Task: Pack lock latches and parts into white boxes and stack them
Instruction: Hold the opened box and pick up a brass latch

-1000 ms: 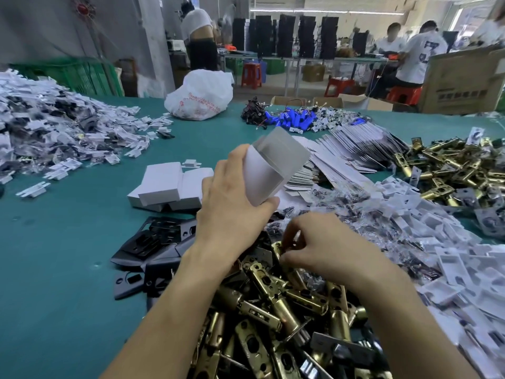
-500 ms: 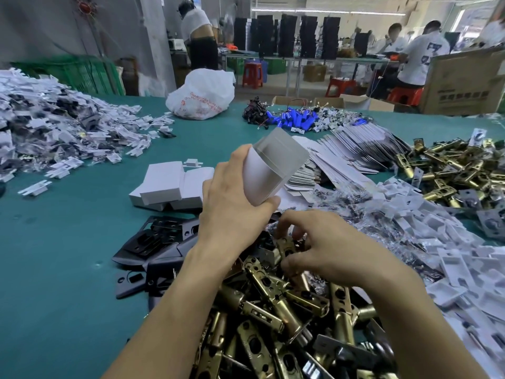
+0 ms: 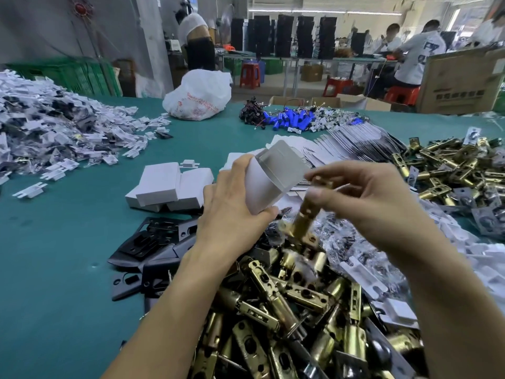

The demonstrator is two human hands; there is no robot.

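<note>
My left hand point(image 3: 235, 212) grips a white box point(image 3: 273, 177), tilted with its open end up and to the right. My right hand point(image 3: 366, 198) holds a brass lock latch point(image 3: 302, 220) by its upper end, just right of the box mouth; the latch hangs slanted and is blurred. Below both hands lies a heap of brass latches point(image 3: 287, 310). Closed white boxes point(image 3: 169, 184) sit stacked on the green table point(image 3: 68, 255) to the left.
Black plates point(image 3: 155, 242) lie left of the latch heap. Bagged white parts point(image 3: 54, 127) pile up at far left and along the right point(image 3: 464, 250). Flat cardboard blanks point(image 3: 355, 143), another latch pile point(image 3: 451, 165), blue cylinders point(image 3: 289, 119) and a white bag point(image 3: 198, 95) lie farther back.
My right hand has lifted out of the latch heap with one brass latch and brought it up beside the box mouth. The left hand keeps the box steady.
</note>
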